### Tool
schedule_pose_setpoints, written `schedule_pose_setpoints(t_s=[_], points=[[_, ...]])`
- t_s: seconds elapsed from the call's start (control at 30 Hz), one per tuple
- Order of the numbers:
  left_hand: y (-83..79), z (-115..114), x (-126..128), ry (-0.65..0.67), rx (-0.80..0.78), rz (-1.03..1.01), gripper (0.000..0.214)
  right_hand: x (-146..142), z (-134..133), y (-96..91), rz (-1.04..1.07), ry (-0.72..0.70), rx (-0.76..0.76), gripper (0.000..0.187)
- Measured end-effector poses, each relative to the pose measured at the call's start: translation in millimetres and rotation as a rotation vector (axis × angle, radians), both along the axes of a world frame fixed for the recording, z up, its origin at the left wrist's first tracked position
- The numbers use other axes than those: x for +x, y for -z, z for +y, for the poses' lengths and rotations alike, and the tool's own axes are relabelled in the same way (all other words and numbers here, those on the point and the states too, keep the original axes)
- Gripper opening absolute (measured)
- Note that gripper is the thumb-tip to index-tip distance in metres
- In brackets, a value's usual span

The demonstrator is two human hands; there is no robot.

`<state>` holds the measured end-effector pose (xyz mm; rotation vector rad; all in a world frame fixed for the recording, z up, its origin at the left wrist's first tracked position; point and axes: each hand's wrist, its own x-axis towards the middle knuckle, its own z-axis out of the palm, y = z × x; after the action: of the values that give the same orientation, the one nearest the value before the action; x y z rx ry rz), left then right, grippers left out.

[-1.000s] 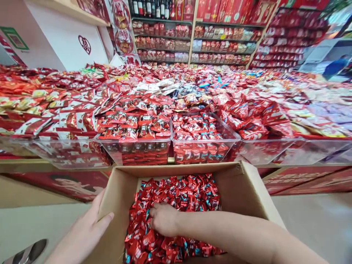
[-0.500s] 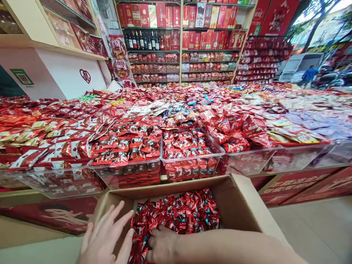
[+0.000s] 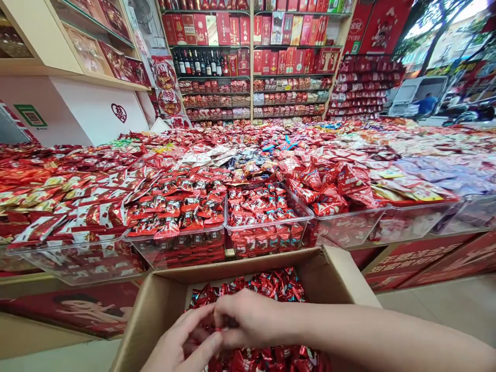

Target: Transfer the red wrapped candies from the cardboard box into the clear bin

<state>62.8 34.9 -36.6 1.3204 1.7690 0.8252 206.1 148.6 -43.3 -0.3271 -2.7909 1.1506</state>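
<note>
An open cardboard box (image 3: 166, 299) in front of me is filled with small red-wrapped candies (image 3: 279, 287). Both my hands are inside it, over the candies. My right hand (image 3: 248, 318) is curled with its fingers pressed together around candies. My left hand (image 3: 182, 341) meets it from the left, fingers bent against the same handful. Just behind the box stands a clear plastic bin (image 3: 269, 219) holding the same kind of red candies.
A wide display of clear bins (image 3: 182, 222) heaped with red snack packets spreads ahead. Shelves of red boxes and bottles (image 3: 251, 62) stand at the back. A white counter (image 3: 89, 111) is at the left, tiled floor (image 3: 445, 305) at the right.
My left hand left the box's edge and came in to join my right hand. My right hand rose from the candy pile with its fingers closed.
</note>
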Motion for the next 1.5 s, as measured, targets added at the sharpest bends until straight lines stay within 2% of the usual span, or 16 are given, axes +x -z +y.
schedule_pose_setpoints(t_s=[0.07, 0.2, 0.27, 0.4, 0.53, 0.6, 0.7, 0.8, 0.9, 1.13, 1.23, 1.3, 1.43, 1.5], points=[[-9.7, 12.4, 10.9, -0.011, -0.013, -0.175, 0.028, 12.1, 5.7, -10.3, 0.103, 0.114, -0.176, 0.016], [-23.4, 33.7, 25.8, -0.183, 0.055, -0.335, 0.017, 27.1, 12.3, -13.3, 0.261, 0.267, -0.805, 0.041], [-24.8, 39.8, 30.8, -0.266, 0.095, -0.425, 0.015, 30.5, 14.8, -13.3, 0.330, 0.351, -0.999, 0.040], [-20.7, 43.9, 40.0, -0.352, 0.199, -0.563, 0.013, 32.9, 18.6, -16.5, 0.470, 0.460, -1.051, 0.026], [-19.4, 44.6, 49.6, -0.402, 0.266, -0.708, 0.012, 33.0, 19.1, -18.7, 0.591, 0.465, -1.174, 0.021], [-20.7, 45.5, 53.0, -0.376, 0.247, -0.801, 0.009, 32.3, 19.9, -17.8, 0.593, 0.458, -1.227, 0.020], [-21.4, 47.3, 54.4, -0.333, 0.189, -0.836, 0.010, 30.3, 22.4, -14.8, 0.548, 0.458, -1.196, 0.019], [-18.2, 47.9, 52.0, -0.361, 0.192, -0.729, 0.019, 28.5, 23.6, -12.5, 0.540, 0.452, -1.097, 0.019], [-12.6, 46.2, 48.6, -0.386, 0.165, -0.665, 0.021, 28.4, 21.4, -12.7, 0.559, 0.438, -1.081, 0.020], [-8.4, 41.1, 52.5, -0.497, 0.167, -0.934, 0.021, 28.5, 14.6, -16.9, 0.569, 0.502, -1.030, 0.019], [-7.6, 41.5, 54.3, -0.580, 0.171, -0.974, 0.025, 27.1, 13.6, -15.7, 0.569, 0.477, -1.011, 0.018], [-6.0, 41.7, 52.8, -0.589, 0.162, -0.978, 0.027, 27.0, 13.3, -14.7, 0.562, 0.456, -0.979, 0.016], [-2.4, 41.2, 46.4, -0.549, 0.132, -0.978, 0.028, 29.0, 12.7, -14.5, 0.560, 0.466, -0.829, 0.014], [-1.3, 41.3, 44.0, -0.555, 0.111, -0.995, 0.028, 30.7, 11.6, -15.0, 0.539, 0.513, -0.700, 0.014]])
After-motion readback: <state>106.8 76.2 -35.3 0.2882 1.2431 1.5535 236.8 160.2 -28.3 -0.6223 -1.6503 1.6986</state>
